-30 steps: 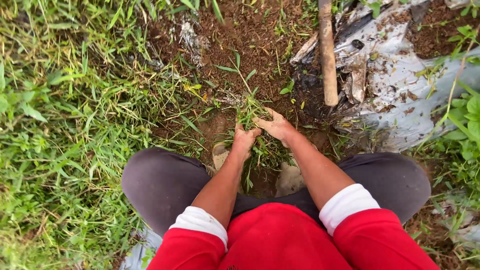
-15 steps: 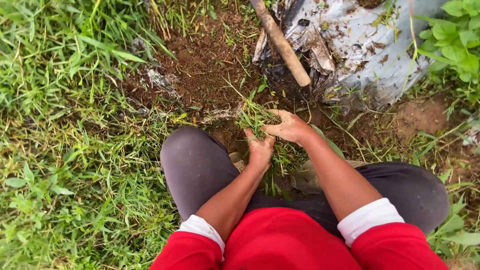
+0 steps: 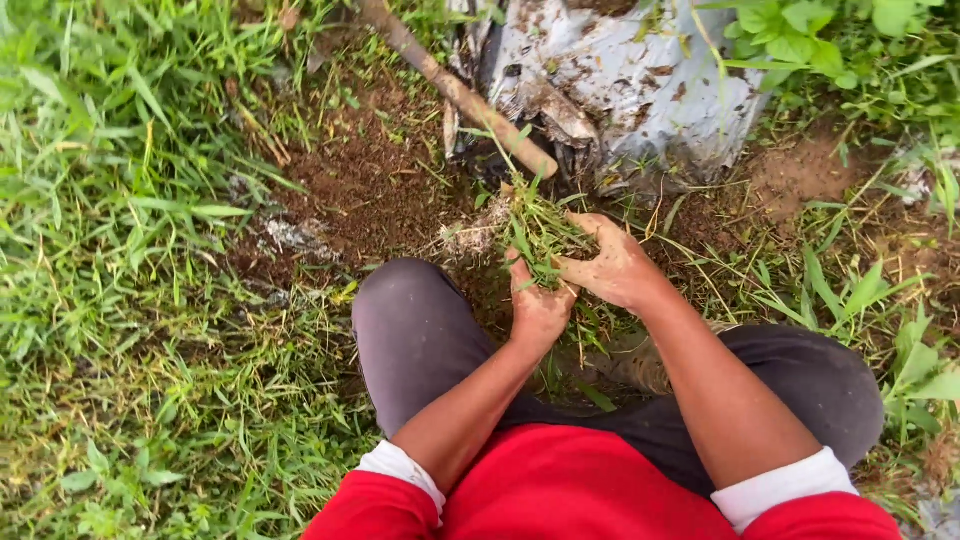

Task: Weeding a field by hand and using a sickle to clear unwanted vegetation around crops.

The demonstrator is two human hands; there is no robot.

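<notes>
Fingers (image 3: 590, 268) of both muddy hands are clamped round a clump of pulled grass (image 3: 535, 232), with a wooden handle (image 3: 455, 90) just beyond them and bare soil (image 3: 365, 185) alongside.

A tuft of grass (image 3: 540, 235) is being held between the left hand (image 3: 538, 308) and the right hand (image 3: 612, 268), above the knees. Ahead of it a wooden handle (image 3: 455, 90) is lying across bare soil (image 3: 365, 185), beside a plastic sheet (image 3: 640, 90) on its right.
</notes>
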